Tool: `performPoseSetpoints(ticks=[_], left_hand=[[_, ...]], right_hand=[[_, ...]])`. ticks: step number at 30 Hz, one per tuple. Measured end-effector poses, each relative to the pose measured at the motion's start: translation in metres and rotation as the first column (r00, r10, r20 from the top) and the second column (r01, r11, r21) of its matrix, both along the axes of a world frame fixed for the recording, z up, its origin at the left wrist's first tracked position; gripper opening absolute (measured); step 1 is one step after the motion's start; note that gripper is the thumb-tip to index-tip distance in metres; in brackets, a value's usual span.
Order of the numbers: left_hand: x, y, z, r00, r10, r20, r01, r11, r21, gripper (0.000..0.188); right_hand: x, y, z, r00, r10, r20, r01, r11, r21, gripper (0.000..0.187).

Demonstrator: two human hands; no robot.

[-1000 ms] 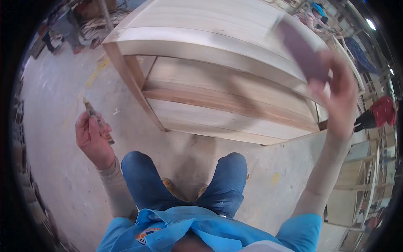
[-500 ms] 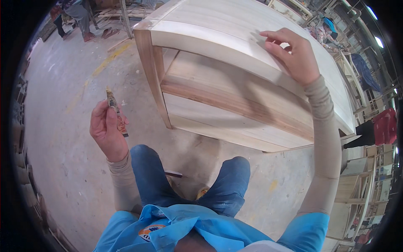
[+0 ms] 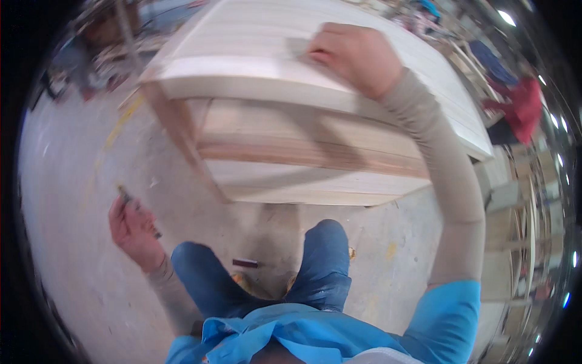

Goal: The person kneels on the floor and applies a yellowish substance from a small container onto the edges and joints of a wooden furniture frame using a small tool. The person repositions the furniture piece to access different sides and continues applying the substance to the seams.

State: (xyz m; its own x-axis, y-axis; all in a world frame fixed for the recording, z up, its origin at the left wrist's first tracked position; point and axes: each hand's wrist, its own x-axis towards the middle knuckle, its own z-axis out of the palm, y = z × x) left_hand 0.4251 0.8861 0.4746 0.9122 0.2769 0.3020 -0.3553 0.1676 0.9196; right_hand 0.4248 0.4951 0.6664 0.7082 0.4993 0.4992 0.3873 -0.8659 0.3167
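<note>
A pale unfinished wooden cabinet [image 3: 242, 36] stands in front of me, its front open with a shelf [image 3: 279, 151] inside. Over its top, close to the front edge, is my right hand [image 3: 357, 57], with the fingers curled in. It is blurred, and anything within the fingers is hidden. Down at the left, away from the cabinet and above the floor, my left hand [image 3: 134, 233] is closed on a small crumpled tube [image 3: 124, 194]. The tube's tapered, yellowish tip points up, and its dark lower end shows below the fingers.
A narrow dark block [image 3: 245, 263] lies on the concrete floor [image 3: 79, 242] between my feet. To the right, a person in red [image 3: 522, 112] stands near wooden frames [image 3: 515, 242]. Another person's legs [image 3: 77, 64] show at the far left.
My right hand has moved left across the cabinet top, and its fingers have curled in. My left hand sits lower, still with the tube. The whole view has shifted.
</note>
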Motion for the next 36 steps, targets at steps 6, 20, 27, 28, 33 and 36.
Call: performPoseSetpoints(ticks=[6, 20, 27, 28, 33, 36], left_hand=[[0.005, 0.009, -0.005, 0.998, 0.048, -0.029, -0.047, 0.998, 0.047, 0.024], [0.033, 0.004, -0.014, 0.999, 0.033, -0.005, -0.034, 0.999, -0.042, 0.024], [0.045, -0.016, 0.005, 0.999, -0.020, 0.038, 0.020, 1.000, 0.003, 0.021], [0.052, -0.019, 0.005, 0.998, -0.051, 0.046, 0.052, 0.999, -0.007, 0.020], [0.084, -0.031, 0.024, 0.968, -0.114, 0.224, 0.133, 0.989, -0.071, 0.021], [0.097, -0.033, 0.039, 0.943, -0.144, 0.300, 0.178, 0.980, -0.090, 0.021]], right_hand=[[-0.038, 0.038, 0.006, 0.993, 0.094, 0.071, -0.098, 0.993, 0.062, 0.002], [-0.072, 0.002, -0.052, 0.895, -0.350, 0.276, 0.365, 0.931, -0.004, 0.061], [-0.048, 0.006, -0.061, 0.868, -0.262, 0.421, 0.245, 0.965, 0.095, 0.051], [-0.048, 0.010, -0.058, 0.871, -0.272, 0.408, 0.248, 0.962, 0.110, 0.051], [-0.042, 0.012, -0.046, 0.891, -0.284, 0.353, 0.248, 0.958, 0.146, 0.059], [-0.028, 0.006, -0.036, 0.897, -0.287, 0.336, 0.247, 0.956, 0.156, 0.061]])
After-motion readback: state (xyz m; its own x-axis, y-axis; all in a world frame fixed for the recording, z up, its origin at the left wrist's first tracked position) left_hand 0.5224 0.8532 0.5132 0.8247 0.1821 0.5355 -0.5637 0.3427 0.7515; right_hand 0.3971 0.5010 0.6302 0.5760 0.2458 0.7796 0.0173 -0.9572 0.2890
